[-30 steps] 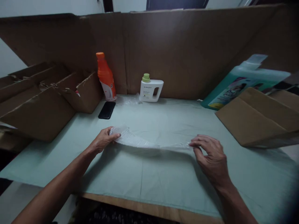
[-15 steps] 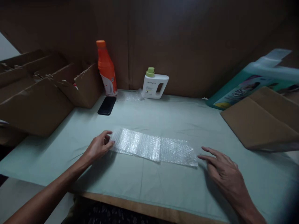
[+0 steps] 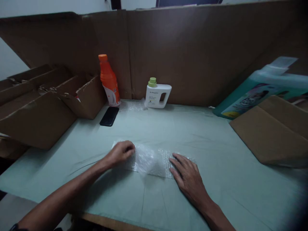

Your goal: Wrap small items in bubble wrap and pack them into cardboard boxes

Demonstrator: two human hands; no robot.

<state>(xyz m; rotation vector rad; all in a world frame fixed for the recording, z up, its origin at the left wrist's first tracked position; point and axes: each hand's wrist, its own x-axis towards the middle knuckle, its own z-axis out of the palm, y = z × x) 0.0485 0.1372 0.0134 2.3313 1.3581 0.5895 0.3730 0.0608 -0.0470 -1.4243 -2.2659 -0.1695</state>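
Bubble wrap (image 3: 150, 160) lies on the green cloth (image 3: 216, 154), left hand (image 3: 121, 152) clenched on its left end, right hand (image 3: 187, 175) flat, fingers spread on it.

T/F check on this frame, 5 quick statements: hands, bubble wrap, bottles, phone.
1. Both hands rest on the clear bubble wrap sheet. True: left hand and right hand press on it.
2. The tall orange plastic bottle lies on its side. False: it stands upright.
3. The black phone lies flat on the pale green table cover. True.
4. The white jug with the green cap is in the right hand. False: it stands by the cardboard back wall.
5. The bubble wrap sheet hangs in the air. False: it lies on the cover.
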